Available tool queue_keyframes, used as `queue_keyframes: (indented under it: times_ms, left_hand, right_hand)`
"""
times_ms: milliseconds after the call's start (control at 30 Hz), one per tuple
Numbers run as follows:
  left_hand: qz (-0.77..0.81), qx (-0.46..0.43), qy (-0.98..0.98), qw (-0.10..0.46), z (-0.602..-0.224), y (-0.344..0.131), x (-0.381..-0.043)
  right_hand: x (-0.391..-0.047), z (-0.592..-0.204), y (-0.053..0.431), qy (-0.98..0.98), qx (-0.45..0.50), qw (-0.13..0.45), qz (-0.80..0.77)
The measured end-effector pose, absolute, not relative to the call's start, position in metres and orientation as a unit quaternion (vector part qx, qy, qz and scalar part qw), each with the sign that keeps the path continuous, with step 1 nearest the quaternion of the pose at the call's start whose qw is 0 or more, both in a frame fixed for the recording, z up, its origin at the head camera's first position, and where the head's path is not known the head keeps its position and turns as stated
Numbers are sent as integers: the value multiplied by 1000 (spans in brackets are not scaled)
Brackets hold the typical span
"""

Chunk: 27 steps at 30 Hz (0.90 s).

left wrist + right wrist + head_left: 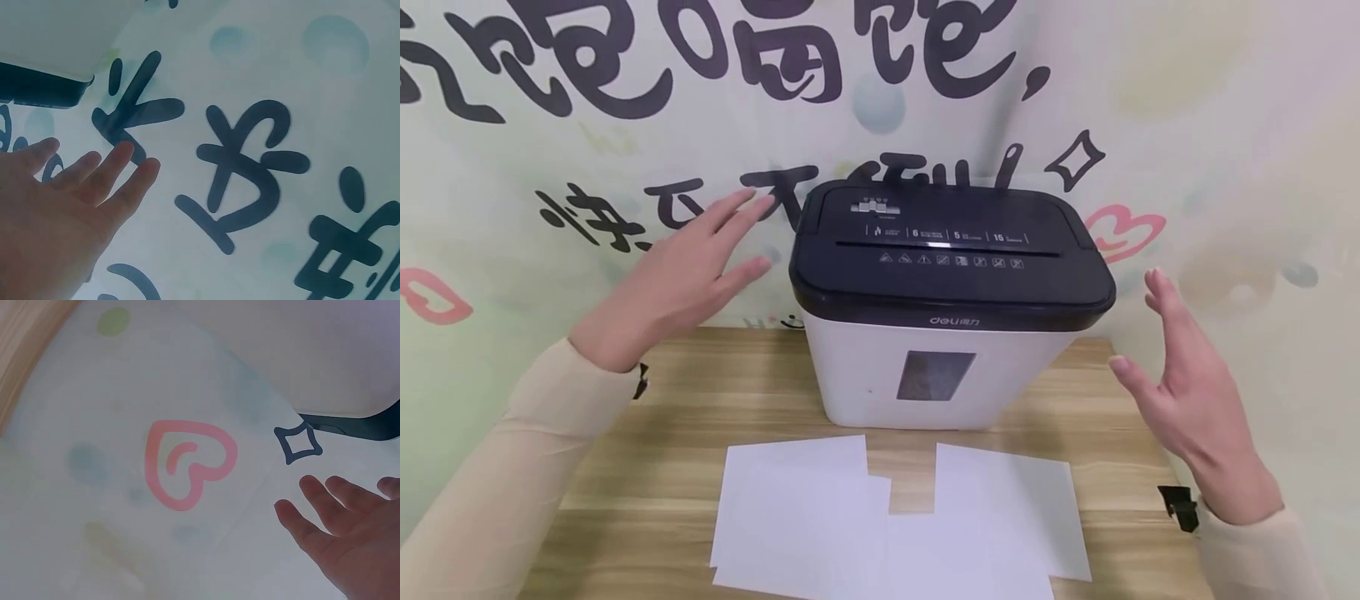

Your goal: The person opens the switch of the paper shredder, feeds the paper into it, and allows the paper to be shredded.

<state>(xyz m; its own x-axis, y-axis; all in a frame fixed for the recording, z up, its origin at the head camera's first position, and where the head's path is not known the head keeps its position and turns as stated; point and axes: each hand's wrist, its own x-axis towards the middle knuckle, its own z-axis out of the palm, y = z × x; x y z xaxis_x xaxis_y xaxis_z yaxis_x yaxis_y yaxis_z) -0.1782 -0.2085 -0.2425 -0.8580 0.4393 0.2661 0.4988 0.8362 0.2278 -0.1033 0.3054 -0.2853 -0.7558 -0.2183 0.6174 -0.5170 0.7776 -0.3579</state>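
Note:
A paper shredder (955, 267) with a black top and a white bin stands upright on the table, a thin feed slot across its lid and a dark window in its front. My left hand (688, 267) is raised to the left of it, fingers extended and holding nothing. On the other side my right hand (1195, 392) hovers with straight fingers, apart from the machine. Both wrist views show bare fingers near the shredder's dark rim (44, 87). White paper sheets (797, 517) lie overlapping on the table in front of the bin.
The wooden table (647, 467) ends at a wall covering (1232, 150) with dark lettering and pink hearts, close behind the shredder. More sheets (1007, 508) lie to the right of the first ones. Dark straps sit at both wrists.

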Motion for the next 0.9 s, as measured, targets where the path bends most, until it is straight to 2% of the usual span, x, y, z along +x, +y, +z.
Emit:
queue_keyframes:
  times_ms: [233, 467, 900]
  left_hand:
    - [-149, -255, -954, 58, -230, -183, -194]
    - [-160, -256, -952, 45, -222, -180, -200]
    - [-156, -265, -951, -23, -215, -158, -226]
  right_hand:
    - [-108, -272, 296, -908, 196, 269, 253]
    - [-119, -265, 283, -919, 196, 241, 242]
    - [-134, -255, 266, -934, 187, 189, 239]
